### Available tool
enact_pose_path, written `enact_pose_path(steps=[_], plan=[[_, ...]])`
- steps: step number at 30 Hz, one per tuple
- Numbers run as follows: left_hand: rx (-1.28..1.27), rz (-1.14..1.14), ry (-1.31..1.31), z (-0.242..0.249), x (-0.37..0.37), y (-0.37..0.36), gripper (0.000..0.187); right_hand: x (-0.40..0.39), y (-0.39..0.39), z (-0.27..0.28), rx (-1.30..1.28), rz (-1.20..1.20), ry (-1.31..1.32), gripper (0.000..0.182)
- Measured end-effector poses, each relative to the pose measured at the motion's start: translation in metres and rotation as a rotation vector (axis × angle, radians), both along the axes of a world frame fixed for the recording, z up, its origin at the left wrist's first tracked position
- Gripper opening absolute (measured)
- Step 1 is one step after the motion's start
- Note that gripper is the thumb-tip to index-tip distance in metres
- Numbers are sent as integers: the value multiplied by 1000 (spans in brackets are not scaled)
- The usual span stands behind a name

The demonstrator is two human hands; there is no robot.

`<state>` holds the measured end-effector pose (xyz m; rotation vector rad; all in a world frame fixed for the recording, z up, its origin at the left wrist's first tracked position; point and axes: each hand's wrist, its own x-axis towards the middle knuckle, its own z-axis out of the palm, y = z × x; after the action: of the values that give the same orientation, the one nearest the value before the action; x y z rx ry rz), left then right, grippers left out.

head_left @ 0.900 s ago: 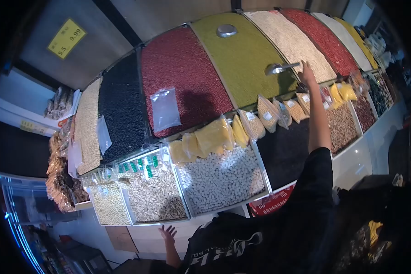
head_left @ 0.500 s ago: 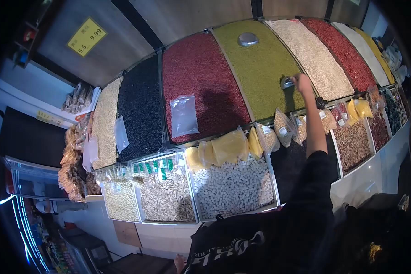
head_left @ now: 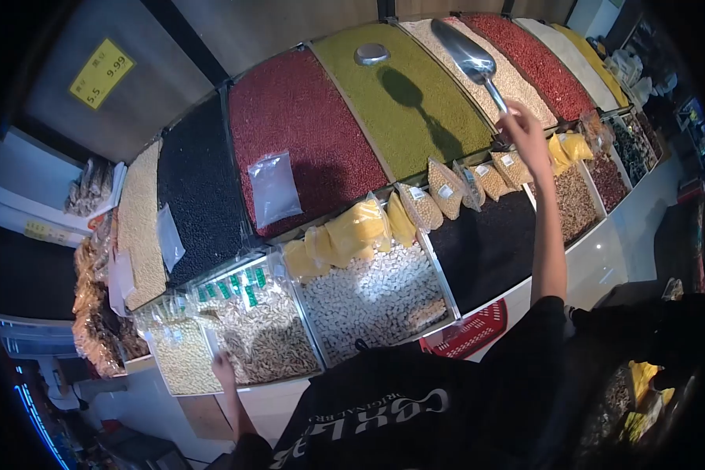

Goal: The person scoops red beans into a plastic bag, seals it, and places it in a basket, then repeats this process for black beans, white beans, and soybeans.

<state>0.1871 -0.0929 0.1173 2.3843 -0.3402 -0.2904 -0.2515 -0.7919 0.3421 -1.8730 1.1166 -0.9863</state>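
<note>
Head view looks down over a sloped bulk-goods counter. At its left end a tan grain bin (head_left: 139,227) lies beside a black bean bin (head_left: 200,192), each with an empty plastic bag resting on it. At the counter's near-left edge the left hand (head_left: 223,368) rests on the rim of a front bin of pale seeds (head_left: 262,337), fingers loosely spread and holding nothing. Further right, a red bean bin (head_left: 305,125) carries another clear plastic bag (head_left: 274,188), and below it yellow bagged goods (head_left: 352,231) sit above a tray of white kernels (head_left: 376,298). Next comes the green mung bean bin (head_left: 403,94), with a small metal lid (head_left: 371,53) near its far edge and the scoop's shadow across it. Over the border of the green bin and the pale bean bin (head_left: 517,74), the right hand (head_left: 525,133) is clenched around the handle of a metal scoop (head_left: 466,51), raised clear of the beans with its bowl tilted up; whether it carries anything cannot be told. The step in hand appears to be taking up the scoop; the next move likely calls for lowering its bowl into a bin, with a bag fetched by the free hand.
</note>
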Motion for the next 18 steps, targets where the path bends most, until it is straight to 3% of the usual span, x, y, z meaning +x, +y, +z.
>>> enact_pose_path(steps=[1, 2, 4, 5, 7, 8, 11, 13, 16, 18], plan=[[-101, -59, 11, -19, 42, -20, 34, 10, 15, -13, 67, 41, -6, 35], [-196, -130, 30, 41, 31, -103, 30, 19, 16, -32, 170, 86, 105, 42], [-140, -369, -131, 59, 68, -197, 25, 55, 25, -72, -158, -47, 243, 54], [-152, -458, -266, 87, 61, -252, 24, 75, 42, -54, 245, -15, 239, 52], [-29, -523, -300, 119, 56, -340, 22, 96, 31, -81, 197, 63, 321, 45], [-14, -594, -359, 122, 60, -374, 24, 107, 26, -87, 279, 117, 406, 55], [-64, -694, -328, 119, 71, -449, 33, 141, 24, -99, 88, 281, 646, 59], [-85, -743, -659, 72, 102, -492, 35, 169, 28, -88, 52, 333, 937, 52], [73, -748, -573, 55, 109, -520, 37, 214, 43, -72, 29, 287, 1143, 49], [42, -778, -572, 33, 124, -528, 33, 248, 39, -92, 27, 283, 1224, 46]])
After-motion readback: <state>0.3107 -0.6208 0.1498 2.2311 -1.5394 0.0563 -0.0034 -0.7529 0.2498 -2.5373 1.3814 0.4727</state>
